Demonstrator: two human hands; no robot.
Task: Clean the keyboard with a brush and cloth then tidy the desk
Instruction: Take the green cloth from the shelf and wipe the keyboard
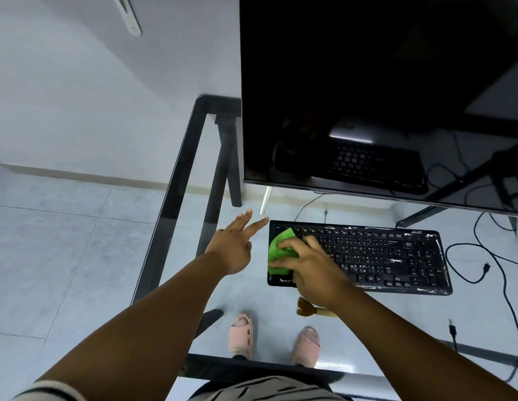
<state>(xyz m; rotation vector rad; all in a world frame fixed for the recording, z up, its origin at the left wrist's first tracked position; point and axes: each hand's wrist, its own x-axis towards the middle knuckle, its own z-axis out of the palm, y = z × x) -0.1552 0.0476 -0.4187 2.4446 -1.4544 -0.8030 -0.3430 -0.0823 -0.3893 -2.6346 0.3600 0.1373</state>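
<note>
A black keyboard [382, 256] with white specks along its edges lies on the glass desk [176, 180] below the monitor. My right hand [312, 270] grips a crumpled green cloth [276, 250] and presses it on the keyboard's left end. My left hand [237, 244] hovers just left of the keyboard with fingers stretched out, holding nothing. A brush [307, 308] with brown bristles and a pale handle lies on the glass near the keyboard's front edge, partly hidden under my right wrist.
A large dark monitor [382, 96] stands behind the keyboard. Loose black cables [489, 264] trail at the right. The desk's black frame runs along the left edge and the near edge [252, 366]. My feet in pink slippers [241, 334] show through the glass.
</note>
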